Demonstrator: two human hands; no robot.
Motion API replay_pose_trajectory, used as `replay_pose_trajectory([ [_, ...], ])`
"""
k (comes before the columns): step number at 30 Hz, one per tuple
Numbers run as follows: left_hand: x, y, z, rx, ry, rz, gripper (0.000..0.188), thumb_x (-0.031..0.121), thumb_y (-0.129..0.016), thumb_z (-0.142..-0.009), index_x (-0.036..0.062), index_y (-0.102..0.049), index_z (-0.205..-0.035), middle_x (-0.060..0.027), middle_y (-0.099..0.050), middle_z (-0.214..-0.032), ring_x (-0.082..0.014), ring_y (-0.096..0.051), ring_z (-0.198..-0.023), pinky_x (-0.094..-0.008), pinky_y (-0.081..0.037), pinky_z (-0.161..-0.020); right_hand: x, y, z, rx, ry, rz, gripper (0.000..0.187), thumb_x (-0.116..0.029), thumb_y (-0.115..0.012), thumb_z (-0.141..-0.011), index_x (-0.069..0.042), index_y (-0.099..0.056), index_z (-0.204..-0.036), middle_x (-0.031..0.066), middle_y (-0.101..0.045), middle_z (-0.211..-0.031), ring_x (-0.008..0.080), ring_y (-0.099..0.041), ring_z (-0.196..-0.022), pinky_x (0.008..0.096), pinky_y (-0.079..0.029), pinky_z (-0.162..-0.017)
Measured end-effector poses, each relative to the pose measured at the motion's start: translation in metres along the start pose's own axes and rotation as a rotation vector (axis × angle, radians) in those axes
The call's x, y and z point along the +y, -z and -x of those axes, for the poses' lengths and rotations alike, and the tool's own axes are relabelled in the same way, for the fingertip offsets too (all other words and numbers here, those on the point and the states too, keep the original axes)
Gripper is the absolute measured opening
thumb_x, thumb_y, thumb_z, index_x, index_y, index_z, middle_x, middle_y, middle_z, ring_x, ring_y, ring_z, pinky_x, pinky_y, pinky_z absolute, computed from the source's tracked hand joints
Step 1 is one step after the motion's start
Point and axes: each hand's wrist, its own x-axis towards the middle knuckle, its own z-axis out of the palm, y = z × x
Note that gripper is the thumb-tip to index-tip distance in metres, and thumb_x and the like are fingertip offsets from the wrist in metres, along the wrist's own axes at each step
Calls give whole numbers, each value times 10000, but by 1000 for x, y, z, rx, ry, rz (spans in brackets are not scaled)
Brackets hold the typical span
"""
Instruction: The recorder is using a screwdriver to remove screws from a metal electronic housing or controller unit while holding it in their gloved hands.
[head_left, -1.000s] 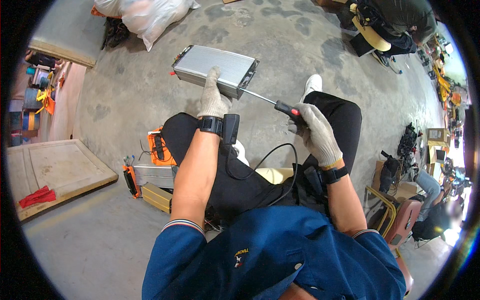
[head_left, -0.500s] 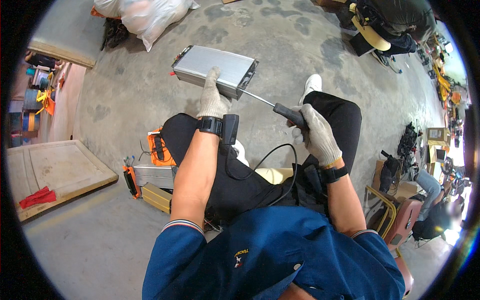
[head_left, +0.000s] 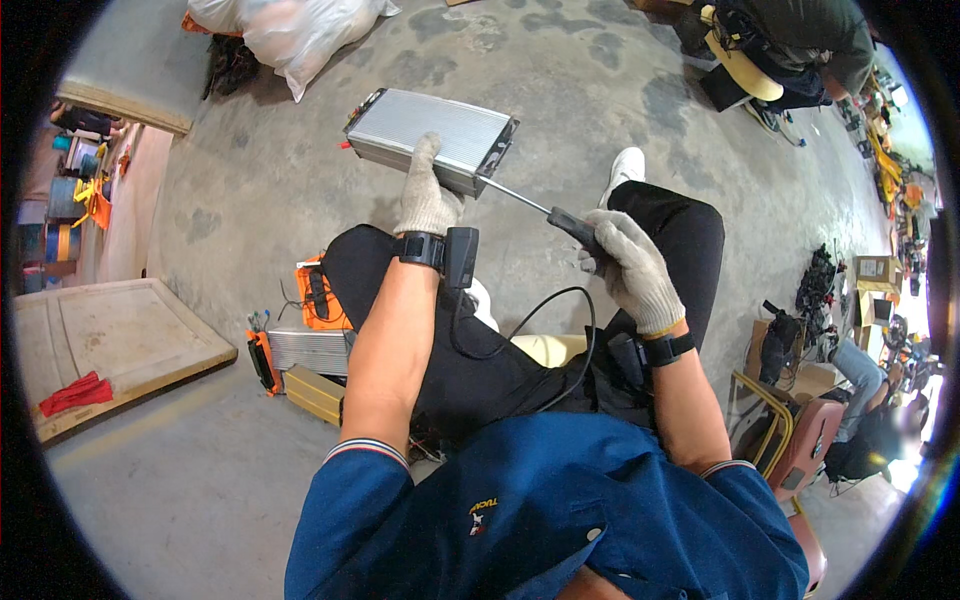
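Head view. A silver box [head_left: 440, 115] is being held above the floor [head_left: 570, 110], beyond the knees, by the gloved left hand [head_left: 428, 195], its grip closing on the near side, thumb on top. A screwdriver [head_left: 570, 224] is being held by its handle in the closed right hand [head_left: 634, 265], its tip being set at the box's near right corner. The end plate [head_left: 496, 150] is being seen in place; work there is being judged unfinished, screw progress being untellable.
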Motion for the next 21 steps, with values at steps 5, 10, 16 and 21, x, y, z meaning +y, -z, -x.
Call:
replay_pose_trajectory([
  [5,2,1,2,-34,-14,-9,772,245,-825,-845,64,-413,-1473,-136,-540,-1413,-308,-533,-1333,-477,-464,-1128,5,15,2,0,-24,-66,374,-199,-585,-1027,65,-585,-1291,123,-663,-1063,177,-685,-784,284,-593,-711],
  [10,1,-3,6,-34,-16,0,749,240,-799,-869,59,-402,-1478,-144,-540,-1407,-309,-532,-1337,-468,-465,-1131,8,22,7,-13,-58,-367,406,-189,-595,-1014,61,-550,-1332,128,-648,-1116,190,-675,-844,322,-605,-761],
  [16,2,-1,3,-45,-1,-2,723,229,-773,-889,43,-401,-1480,-147,-537,-1422,-318,-538,-1331,-487,-460,-1138,-22,-24,-3,-188,-184,-194,426,-46,-684,-908,23,-539,-1302,111,-597,-1134,207,-662,-871,383,-606,-840],
  [21,1,-8,9,-79,-22,-53,713,268,-750,-908,38,-402,-1486,-156,-548,-1416,-332,-548,-1320,-479,-463,-1129,0,-50,-61,-256,19,121,283,-83,-731,-889,-6,-578,-1114,102,-613,-1048,199,-650,-782,387,-597,-795],
])
